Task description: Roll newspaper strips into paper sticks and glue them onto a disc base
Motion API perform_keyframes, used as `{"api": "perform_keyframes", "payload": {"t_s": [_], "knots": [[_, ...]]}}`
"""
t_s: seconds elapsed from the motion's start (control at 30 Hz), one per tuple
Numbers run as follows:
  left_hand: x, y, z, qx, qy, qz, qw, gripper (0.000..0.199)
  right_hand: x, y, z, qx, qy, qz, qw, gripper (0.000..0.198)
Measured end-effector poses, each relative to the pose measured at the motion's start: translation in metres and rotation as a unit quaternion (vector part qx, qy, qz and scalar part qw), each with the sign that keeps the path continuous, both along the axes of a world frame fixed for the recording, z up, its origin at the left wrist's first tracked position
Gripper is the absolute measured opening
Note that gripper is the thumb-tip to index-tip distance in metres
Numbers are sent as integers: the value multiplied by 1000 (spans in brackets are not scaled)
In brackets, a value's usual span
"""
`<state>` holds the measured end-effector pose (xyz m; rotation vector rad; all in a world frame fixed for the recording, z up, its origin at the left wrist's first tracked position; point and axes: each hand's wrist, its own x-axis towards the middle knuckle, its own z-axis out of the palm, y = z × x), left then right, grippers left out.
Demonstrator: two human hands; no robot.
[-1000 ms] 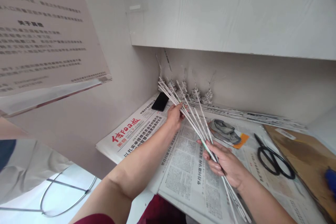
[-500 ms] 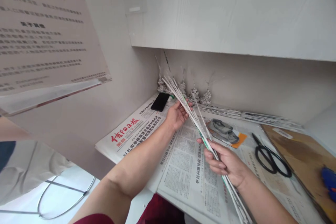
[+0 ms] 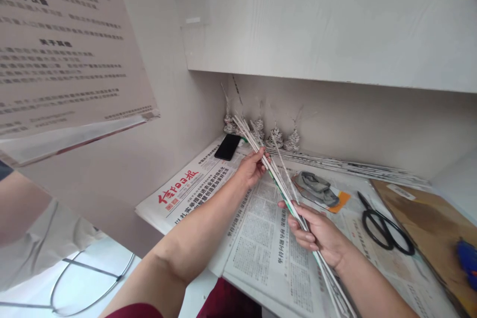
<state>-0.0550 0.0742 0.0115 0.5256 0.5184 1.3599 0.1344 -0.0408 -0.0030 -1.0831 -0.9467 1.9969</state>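
Note:
A bundle of thin rolled newspaper sticks slants across the middle of the view, above the newspaper-covered table. My left hand is closed around its upper part, with thumb and fingers on the sticks. Lower down, my right hand grips the same bundle, and the near ends fan out below it. One stick stands apart from the others between the two hands. Newspaper sheets lie beneath both hands.
Black scissors, a grey cloth item and brown cardboard lie right. A phone rests at the back left. Several woven paper pieces and more paper sticks line the wall under an overhanging cabinet. Another person's arm shows left.
My left hand has closed more tightly on the upper part of the bundle; before, its fingers were looser and palm up. The right hand keeps its hold, nearly unmoved.

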Motion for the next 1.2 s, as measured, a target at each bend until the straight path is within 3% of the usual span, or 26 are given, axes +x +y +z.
{"api": "perform_keyframes", "payload": {"t_s": [0.53, 0.83, 1.03, 1.2], "knots": [[2, 2, -2, -14, 39, 37, 998, 18, -9, -6, 3, 64, -82, -20, 994, 34], [4, 2, -2, -21, 56, 47, 997, 19, -10, -7, 3, 64, -89, -25, 994, 39], [4, 2, -2, -22, 69, 64, 995, 21, -16, -10, 5, 119, -137, -44, 982, 42], [4, 2, -2, -33, 75, 81, 993, 23, -19, -10, 2, 151, -162, -65, 973, 33]]}}
